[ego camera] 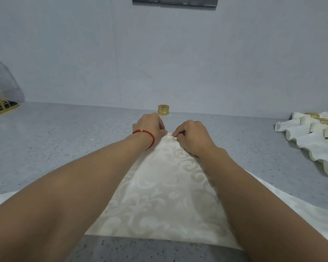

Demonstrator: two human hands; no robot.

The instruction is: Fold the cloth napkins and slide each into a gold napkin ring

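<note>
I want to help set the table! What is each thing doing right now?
Napkin: spread flat on the counter, far corner pinched.
Left hand: pinching that corner.
Right hand: pinching it too.
Gold ring: standing empty by the wall.
Finished napkins: folded, in rings, lying at right.

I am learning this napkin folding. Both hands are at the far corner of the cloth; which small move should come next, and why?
Probably bring the far corner, pinched by the left hand and right hand, back toward the body: the napkin lies flat and unfolded, and the gold ring stands empty behind.
</note>
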